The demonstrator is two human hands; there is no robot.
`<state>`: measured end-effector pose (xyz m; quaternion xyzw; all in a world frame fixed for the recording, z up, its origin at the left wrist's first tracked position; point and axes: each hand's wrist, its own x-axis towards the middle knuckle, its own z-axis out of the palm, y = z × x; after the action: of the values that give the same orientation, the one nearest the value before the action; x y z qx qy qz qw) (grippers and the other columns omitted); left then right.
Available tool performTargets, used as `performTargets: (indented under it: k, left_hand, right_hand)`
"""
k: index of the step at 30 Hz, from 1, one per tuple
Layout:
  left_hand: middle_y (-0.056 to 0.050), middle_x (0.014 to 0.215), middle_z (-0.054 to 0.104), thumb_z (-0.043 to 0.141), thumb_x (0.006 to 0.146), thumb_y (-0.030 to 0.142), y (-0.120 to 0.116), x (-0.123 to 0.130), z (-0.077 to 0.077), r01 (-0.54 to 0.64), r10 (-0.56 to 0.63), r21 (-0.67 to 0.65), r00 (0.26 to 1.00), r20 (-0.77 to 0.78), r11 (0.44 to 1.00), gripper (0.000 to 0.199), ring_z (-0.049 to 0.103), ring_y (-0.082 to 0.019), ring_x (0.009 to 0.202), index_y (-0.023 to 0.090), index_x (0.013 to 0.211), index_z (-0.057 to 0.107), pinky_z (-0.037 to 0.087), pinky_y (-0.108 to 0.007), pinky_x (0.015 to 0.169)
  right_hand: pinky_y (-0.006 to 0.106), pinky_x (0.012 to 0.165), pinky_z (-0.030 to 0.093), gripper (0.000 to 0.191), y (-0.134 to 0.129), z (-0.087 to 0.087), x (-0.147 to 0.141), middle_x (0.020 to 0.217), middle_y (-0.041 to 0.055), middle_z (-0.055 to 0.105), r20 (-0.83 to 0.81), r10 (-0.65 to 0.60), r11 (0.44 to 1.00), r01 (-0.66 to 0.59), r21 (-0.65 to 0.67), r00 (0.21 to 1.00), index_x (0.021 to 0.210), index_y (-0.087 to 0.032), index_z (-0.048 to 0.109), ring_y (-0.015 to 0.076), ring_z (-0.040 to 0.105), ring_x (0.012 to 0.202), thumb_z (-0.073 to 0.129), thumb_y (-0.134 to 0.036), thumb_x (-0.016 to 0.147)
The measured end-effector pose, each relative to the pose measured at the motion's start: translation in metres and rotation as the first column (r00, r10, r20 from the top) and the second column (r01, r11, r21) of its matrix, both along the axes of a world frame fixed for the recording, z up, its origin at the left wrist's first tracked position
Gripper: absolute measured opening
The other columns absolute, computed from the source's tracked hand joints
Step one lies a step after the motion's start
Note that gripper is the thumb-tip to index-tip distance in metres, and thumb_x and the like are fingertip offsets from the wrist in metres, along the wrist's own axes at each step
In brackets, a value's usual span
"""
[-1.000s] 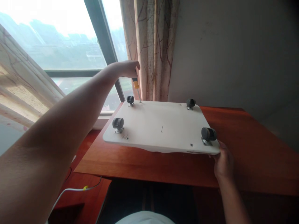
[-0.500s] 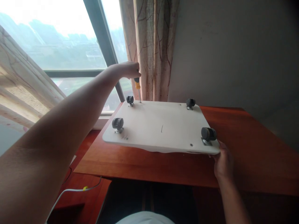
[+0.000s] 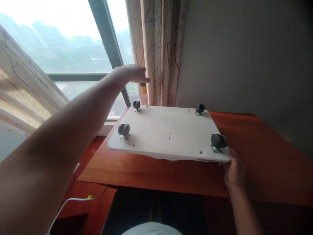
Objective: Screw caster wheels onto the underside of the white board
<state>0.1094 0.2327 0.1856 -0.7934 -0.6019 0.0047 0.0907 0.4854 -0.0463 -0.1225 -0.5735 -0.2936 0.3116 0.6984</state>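
My left hand [image 3: 140, 74] is closed around the handle of a yellow and black screwdriver [image 3: 144, 89], its thumb sticking out to the right. The screwdriver stands nearly upright, its tip at a screw hole by the far left edge of a white board [image 3: 156, 129]. Casters are fixed on the board's upper face at its corners: far left [image 3: 136, 105], near left [image 3: 124, 130], far right [image 3: 200, 108] and near right [image 3: 218, 141]. My right hand [image 3: 234, 169] grips the near right corner, its fingers partly hidden beneath the board.
Under the board is a reddish-brown wooden table [image 3: 264, 156]. Behind it hang a patterned curtain [image 3: 161, 52] and a window [image 3: 73, 49], with a grey wall [image 3: 244, 58] to the right. A white cable [image 3: 73, 199] runs at the lower left.
My left thumb has shifted outward to the right on the screwdriver's handle. The screwdriver's tip stays at the same hole, and my right hand keeps its place at the board's corner.
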Motion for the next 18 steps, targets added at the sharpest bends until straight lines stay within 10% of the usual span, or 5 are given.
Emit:
performTargets:
  k: [3, 9, 14, 18]
  left_hand:
    - [-0.019, 0.108, 0.067, 0.057, 0.092, 0.062, -0.0031, 0.0037, -0.0041, -0.094, 0.095, 0.035, 0.995, -0.035, 0.995, 0.064, 0.060, -0.037, 0.107, 0.008, 0.122, 0.071, 0.043, -0.050, 0.093]
    - [-0.005, 0.107, 0.071, 0.062, 0.091, 0.044, -0.0027, 0.0024, 0.0001, -0.025, 0.028, -0.130, 0.999, 0.024, 0.991, 0.059, 0.065, -0.020, 0.091, 0.023, 0.145, 0.055, 0.047, -0.034, 0.086]
    - [-0.019, 0.103, 0.068, 0.050, 0.096, 0.059, -0.0062, 0.0075, -0.0002, -0.133, 0.133, 0.010, 0.988, -0.072, 0.991, 0.062, 0.061, -0.037, 0.106, 0.006, 0.117, 0.073, 0.044, -0.050, 0.091]
    - [-0.009, 0.113, 0.068, 0.059, 0.094, 0.042, -0.0052, 0.0039, 0.0006, 0.005, -0.007, -0.056, 0.999, -0.040, 0.998, 0.047, 0.063, -0.023, 0.098, 0.021, 0.136, 0.063, 0.046, -0.035, 0.086]
  right_hand:
    - [0.026, 0.055, 0.037, 0.041, -0.0001, -0.0001, 0.0002, 0.089, 0.0017, 0.067, -0.002, -0.004, 1.000, 0.004, 0.000, 1.000, 0.105, -0.018, 0.073, 0.0143, 0.052, 0.069, 0.060, -0.049, 0.083]
    - [0.026, 0.053, 0.036, 0.045, -0.0024, 0.0026, -0.0022, 0.091, 0.0028, 0.068, -0.002, 0.001, 1.000, -0.001, -0.010, 1.000, 0.109, -0.018, 0.072, 0.0157, 0.054, 0.070, 0.059, -0.053, 0.084]
    - [0.026, 0.054, 0.035, 0.045, -0.0012, 0.0002, -0.0003, 0.088, 0.0020, 0.067, -0.004, -0.012, 1.000, 0.012, -0.014, 1.000, 0.107, -0.018, 0.073, 0.0150, 0.052, 0.070, 0.061, -0.054, 0.083]
    - [0.026, 0.054, 0.035, 0.047, -0.0013, 0.0005, -0.0007, 0.093, 0.0029, 0.068, -0.013, -0.006, 1.000, 0.005, -0.023, 1.000, 0.109, -0.018, 0.072, 0.0153, 0.053, 0.071, 0.060, -0.056, 0.083]
